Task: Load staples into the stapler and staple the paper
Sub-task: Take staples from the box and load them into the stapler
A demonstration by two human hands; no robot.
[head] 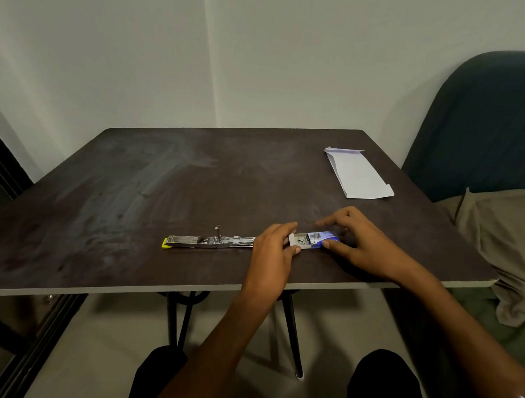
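Right at the middle of the near half of the table, the small box of staples lies slid open, its white inner tray pulled out leftward from the blue sleeve so that grey strips of staples show inside. Just left of it, the stapler lies flat and hinged fully open, its metal magazine channel exposed and its yellow-tipped end pointing left; whether any staples already sit in that channel I cannot tell, as the metal is too small and shiny to read. The folded white paper rests well apart, toward the far right corner.

Judging by this, the task is in its early part: the stapler is opened and the box is open, but a strip has yet to be lifted out and laid in the channel, the stapler has yet to be closed, and the paper is untouched.

The left hand comes in from below with its wrist over the table edge, its thumb and fingers pinching the white end of the tray, covering the stapler's right end. The right hand reaches in from the right, forearm slanting across the table edge, thumb on the near side of the blue sleeve and fingers arched over its far side, holding it steady.

Beyond the table stand pale walls, and a dark chair with a beige cloth on the right.
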